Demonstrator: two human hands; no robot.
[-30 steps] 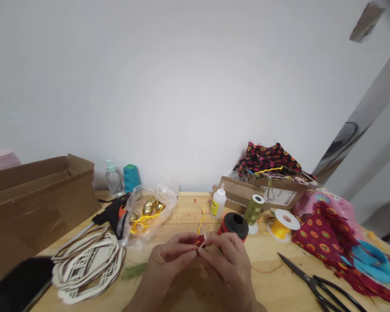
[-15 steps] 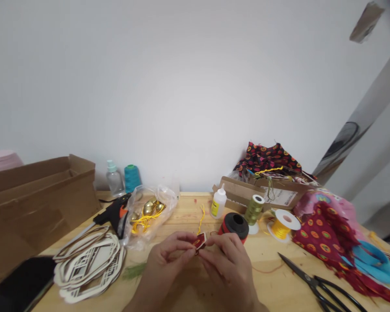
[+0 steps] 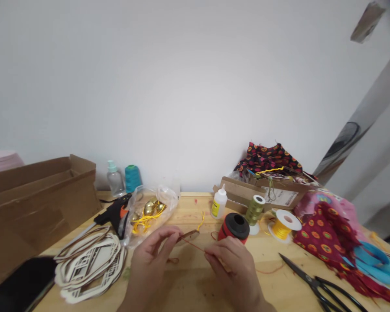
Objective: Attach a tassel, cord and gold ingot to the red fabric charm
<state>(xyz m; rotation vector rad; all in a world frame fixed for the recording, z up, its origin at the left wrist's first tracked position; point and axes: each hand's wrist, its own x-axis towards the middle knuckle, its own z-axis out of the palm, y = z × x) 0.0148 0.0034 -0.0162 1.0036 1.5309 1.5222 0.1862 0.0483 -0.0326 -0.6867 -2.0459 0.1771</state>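
My left hand (image 3: 154, 255) pinches one end of a small flat dark-red fabric piece (image 3: 191, 235), seen nearly edge-on. A yellow cord (image 3: 201, 221) sticks up from the piece's far end. From the left fingertips a thin red thread (image 3: 195, 246) runs across to my right hand (image 3: 230, 264), whose thumb and forefinger are closed on it. Just beyond the right hand stands a red thread spool (image 3: 234, 229) with a black top. A loose curl of thread (image 3: 173, 260) shows beside the left fingers.
Black scissors (image 3: 312, 281) lie at right, near patterned red cloth (image 3: 328, 234) and a yellow cord spool (image 3: 283, 225). A glue bottle (image 3: 219, 203) stands behind. At left are wooden cut-outs (image 3: 91, 264), a glue gun (image 3: 115, 212), a plastic bag of bells (image 3: 149, 212) and a cardboard box (image 3: 42, 212).
My hands have drawn apart, the left one moving left. The fabric piece, earlier between both hands, is now in the left hand only, and a thread is stretched to the right.
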